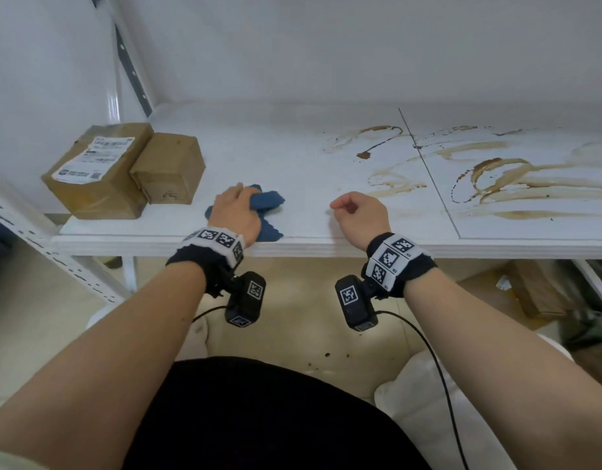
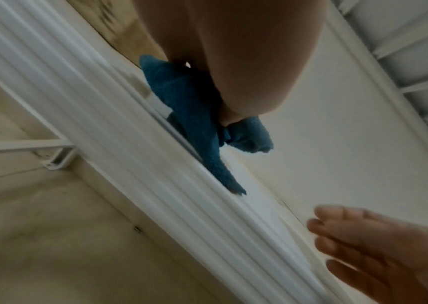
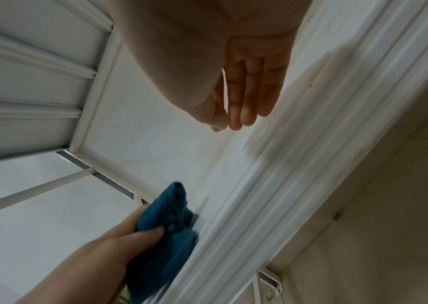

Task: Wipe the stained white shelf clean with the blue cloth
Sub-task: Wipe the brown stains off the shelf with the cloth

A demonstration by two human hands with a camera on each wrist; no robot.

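White shelf carries, at its near edge, the cloth bunched in the left hand's curled fingers, the right hand loosely curled and empty beside it, so wiping may smear the far-right stains, whose wetness stays unclear, toward the boxes.

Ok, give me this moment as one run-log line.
left hand: grips blue cloth on shelf | right hand: empty, loosely curled | brown stains: unwiped, right of cloth
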